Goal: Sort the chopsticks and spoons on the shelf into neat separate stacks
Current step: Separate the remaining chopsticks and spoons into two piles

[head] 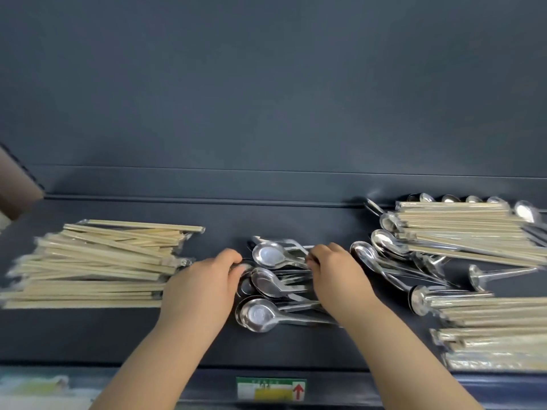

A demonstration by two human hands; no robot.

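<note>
A pile of steel spoons (268, 284) lies in the middle of the dark shelf (189, 338). My left hand (202, 287) curls its fingers round the bowl ends on the pile's left side. My right hand (336, 272) grips the spoon handles on the right side. A stack of wrapped chopsticks (97, 264) sits left of my left hand. At the back right, more chopsticks (464, 229) lie mixed with spoons (384, 253). Another bundle of chopsticks (491, 329) lies at the front right, with a spoon (420, 300) at its left end.
The shelf's back wall (266, 113) rises right behind the piles. A price label with a red arrow (270, 388) sits on the front edge. A brown cardboard box (14, 187) stands at the far left.
</note>
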